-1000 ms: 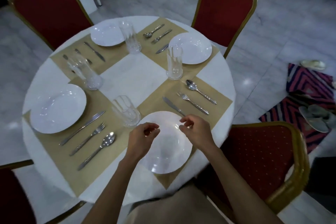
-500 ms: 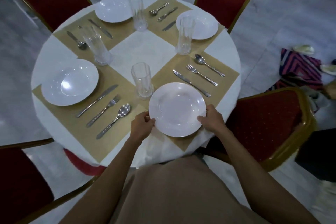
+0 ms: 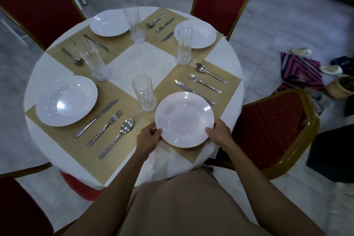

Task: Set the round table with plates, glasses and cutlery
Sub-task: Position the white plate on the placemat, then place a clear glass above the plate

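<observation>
The plate (image 3: 183, 119) sat at five o'clock on the counter (image 3: 141, 59), its near rim gripped by fingers of the left hand (image 3: 149, 138) and right hand (image 3: 220, 133). This looked like final placement; the next move called for squaring it beside the knife (image 3: 193, 92), then releasing.

On the round table (image 3: 141, 57), the nearest white deep plate (image 3: 184, 119), its near rim gripped by left hand (image 3: 148, 138) and right hand (image 3: 220, 132), seems to lie flat, an upright ribbed glass (image 3: 144, 93) just left, knife (image 3: 183, 86), fork (image 3: 205, 84) and spoon (image 3: 210, 74) beyond.
</observation>
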The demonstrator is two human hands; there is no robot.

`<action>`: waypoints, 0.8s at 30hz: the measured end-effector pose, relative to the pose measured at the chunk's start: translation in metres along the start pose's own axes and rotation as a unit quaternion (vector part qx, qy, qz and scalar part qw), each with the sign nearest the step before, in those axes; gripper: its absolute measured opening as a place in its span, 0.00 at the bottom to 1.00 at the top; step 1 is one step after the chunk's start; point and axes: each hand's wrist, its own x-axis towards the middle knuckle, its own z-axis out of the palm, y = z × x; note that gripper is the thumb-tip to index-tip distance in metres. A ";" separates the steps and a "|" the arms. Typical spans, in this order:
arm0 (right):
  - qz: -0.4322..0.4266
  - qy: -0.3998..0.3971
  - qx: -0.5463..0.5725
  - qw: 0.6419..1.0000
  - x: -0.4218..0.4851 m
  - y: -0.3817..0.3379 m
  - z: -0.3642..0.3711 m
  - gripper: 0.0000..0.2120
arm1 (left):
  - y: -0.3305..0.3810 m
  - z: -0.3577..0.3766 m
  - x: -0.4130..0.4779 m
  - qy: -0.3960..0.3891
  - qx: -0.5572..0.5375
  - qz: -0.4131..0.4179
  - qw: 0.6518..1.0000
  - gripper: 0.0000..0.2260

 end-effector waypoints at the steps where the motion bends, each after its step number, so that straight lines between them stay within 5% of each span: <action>1: 0.001 0.001 0.003 1.000 0.000 0.001 0.001 0.17 | 0.000 0.000 0.000 0.000 0.007 0.003 1.000 0.16; 7: 0.020 0.035 0.036 0.999 0.002 0.003 0.002 0.15 | -0.001 -0.006 0.005 -0.005 0.033 -0.012 0.999 0.16; 13: -0.065 0.153 -0.052 0.985 0.012 -0.043 0.003 0.18 | 0.019 -0.029 0.013 0.094 0.102 -0.001 0.990 0.19; 19: -0.250 -0.007 -0.041 0.967 0.020 -0.140 0.036 0.27 | 0.050 -0.065 0.038 0.138 0.110 0.026 0.984 0.20; 24: -0.275 -0.078 -0.043 0.957 0.022 -0.187 0.065 0.38 | 0.061 -0.083 0.056 0.088 0.153 0.080 0.981 0.24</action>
